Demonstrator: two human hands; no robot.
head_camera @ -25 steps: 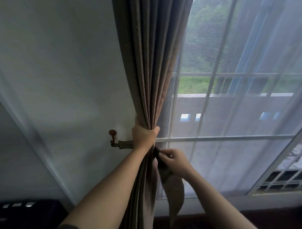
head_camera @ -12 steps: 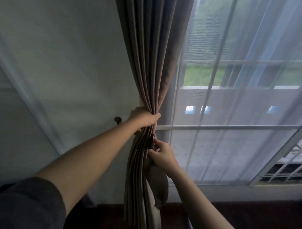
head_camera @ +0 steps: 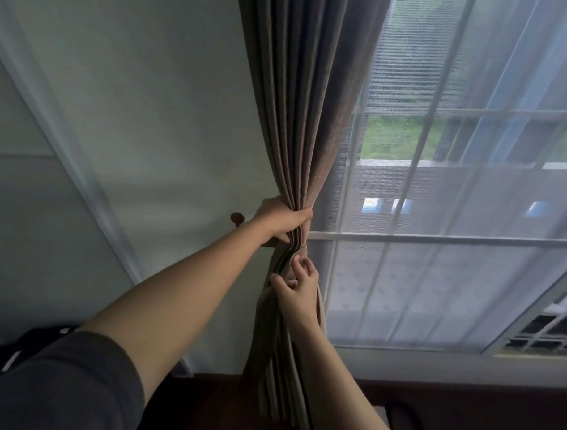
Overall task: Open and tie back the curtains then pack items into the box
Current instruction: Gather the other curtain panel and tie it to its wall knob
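Note:
A grey-brown pleated curtain (head_camera: 307, 103) hangs gathered at the left edge of the window. My left hand (head_camera: 280, 219) is clenched around the bunched folds at mid height. Just below it, my right hand (head_camera: 297, 287) pinches the curtain's fabric, with a light tie-back strip (head_camera: 319, 304) running down beside the wrist. A round wooden wall hook (head_camera: 237, 219) shows on the wall just left of my left hand, partly hidden by it. No box is in view.
A sheer white curtain (head_camera: 453, 188) covers the window panes to the right. The pale wall (head_camera: 134, 113) fills the left side. Dark floor (head_camera: 461, 414) runs along the bottom, with a dark object (head_camera: 40, 341) at lower left.
The view has shifted down and back. My right hand moved from beside the left hand to just under it, and the loose hanging flap is now drawn in against the curtain.

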